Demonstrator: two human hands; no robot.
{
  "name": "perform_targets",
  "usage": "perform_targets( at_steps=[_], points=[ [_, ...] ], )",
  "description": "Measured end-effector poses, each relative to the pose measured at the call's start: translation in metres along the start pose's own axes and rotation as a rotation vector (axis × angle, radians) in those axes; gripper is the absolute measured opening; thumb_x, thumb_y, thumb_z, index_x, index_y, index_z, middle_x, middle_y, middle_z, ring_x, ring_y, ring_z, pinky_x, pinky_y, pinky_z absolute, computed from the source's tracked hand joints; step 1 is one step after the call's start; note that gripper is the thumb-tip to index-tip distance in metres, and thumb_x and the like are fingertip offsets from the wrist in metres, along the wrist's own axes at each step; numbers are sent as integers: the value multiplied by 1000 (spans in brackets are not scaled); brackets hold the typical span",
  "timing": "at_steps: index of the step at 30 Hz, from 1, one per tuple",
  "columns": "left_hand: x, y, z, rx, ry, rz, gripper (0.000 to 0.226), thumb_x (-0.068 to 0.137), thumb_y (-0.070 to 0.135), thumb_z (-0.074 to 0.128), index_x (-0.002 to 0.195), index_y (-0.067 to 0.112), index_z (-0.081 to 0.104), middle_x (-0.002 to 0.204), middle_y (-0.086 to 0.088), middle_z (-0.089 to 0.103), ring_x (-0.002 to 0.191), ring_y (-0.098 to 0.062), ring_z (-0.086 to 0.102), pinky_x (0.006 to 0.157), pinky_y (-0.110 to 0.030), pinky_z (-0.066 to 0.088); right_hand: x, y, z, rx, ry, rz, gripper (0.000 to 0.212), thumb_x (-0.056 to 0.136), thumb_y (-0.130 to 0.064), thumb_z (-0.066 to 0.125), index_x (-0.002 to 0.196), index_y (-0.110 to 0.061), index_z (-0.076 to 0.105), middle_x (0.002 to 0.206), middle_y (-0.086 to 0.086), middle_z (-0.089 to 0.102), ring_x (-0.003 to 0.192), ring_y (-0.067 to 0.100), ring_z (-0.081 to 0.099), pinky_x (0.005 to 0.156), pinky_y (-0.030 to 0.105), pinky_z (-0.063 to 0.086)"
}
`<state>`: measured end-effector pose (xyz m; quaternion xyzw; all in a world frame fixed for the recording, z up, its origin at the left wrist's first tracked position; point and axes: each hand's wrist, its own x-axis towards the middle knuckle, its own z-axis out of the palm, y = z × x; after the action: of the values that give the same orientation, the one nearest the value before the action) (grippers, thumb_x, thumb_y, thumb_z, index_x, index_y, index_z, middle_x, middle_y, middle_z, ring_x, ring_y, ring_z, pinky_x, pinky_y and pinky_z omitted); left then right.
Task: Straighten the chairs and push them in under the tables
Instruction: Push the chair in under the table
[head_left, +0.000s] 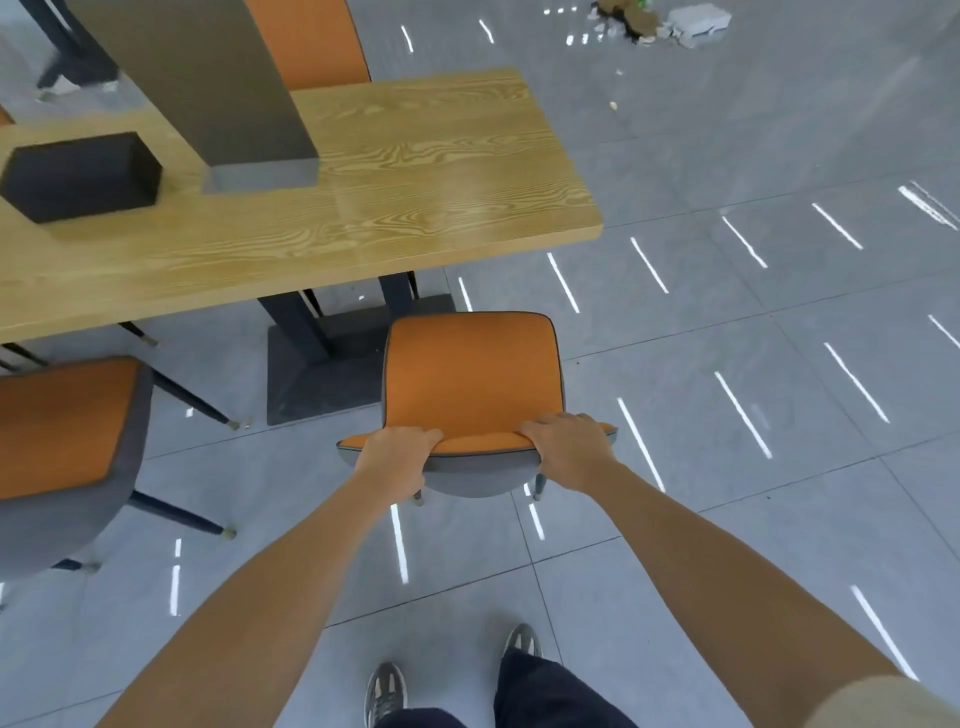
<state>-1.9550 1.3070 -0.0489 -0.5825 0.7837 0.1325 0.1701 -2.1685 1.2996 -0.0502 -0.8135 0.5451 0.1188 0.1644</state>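
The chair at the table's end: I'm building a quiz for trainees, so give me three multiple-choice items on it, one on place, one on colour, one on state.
1. Where is the held chair?
A. Fully under the table
B. On the floor just off the wooden table's near right corner
C. On top of the table

2. What colour is its seat?
A. Orange
B. Green
C. White

3. How are the hands placed?
A. Both hanging free
B. Only one touching the chair
C. Left hand and right hand both gripping the backrest top

Answers:
B, the seat stands clear of the tabletop edge.
A, orange upholstery with a grey shell.
C, fingers of each hand curl over the backrest edge.
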Motion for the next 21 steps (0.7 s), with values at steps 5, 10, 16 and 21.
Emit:
perform_targets(
  at_steps=[5,10,16,21],
  points=[
    [-29,-38,17,-23,21,23,28,85,5,56,111,15,53,103,-5,66,96,-25,63,67,-29,36,-2,-46,12,14,27,-17,38,86,-12,53,123,-22,54,108,5,62,99,26,59,79,35,47],
    [-66,-92,37,-60,44,-19,30,83,5,57,111,17,54,104,-4,66,97,-24,63,70,-28,36,7,-111,17,10,17,-69,39,86,-11,51,123,-23,55,105,5,63,95,25,61,73,33,48],
    [-109,-163,54,-117,62,-135,33,84,2,55,114,16,54,106,-5,64,100,-25,60,85,-31,43,37,-191,16,-19,14,-156,42,87,-11,53,127,-24,53,106,5,63,96,25,61,72,33,48],
    [-117,-193,54,-174,97,-197,36,85,-2,50,115,16,54,105,-5,62,98,-24,58,79,-30,41,64,-220,7,-33,48,-197,44,87,-11,53,130,-24,53,112,4,64,101,26,61,82,34,47]
  ],
)
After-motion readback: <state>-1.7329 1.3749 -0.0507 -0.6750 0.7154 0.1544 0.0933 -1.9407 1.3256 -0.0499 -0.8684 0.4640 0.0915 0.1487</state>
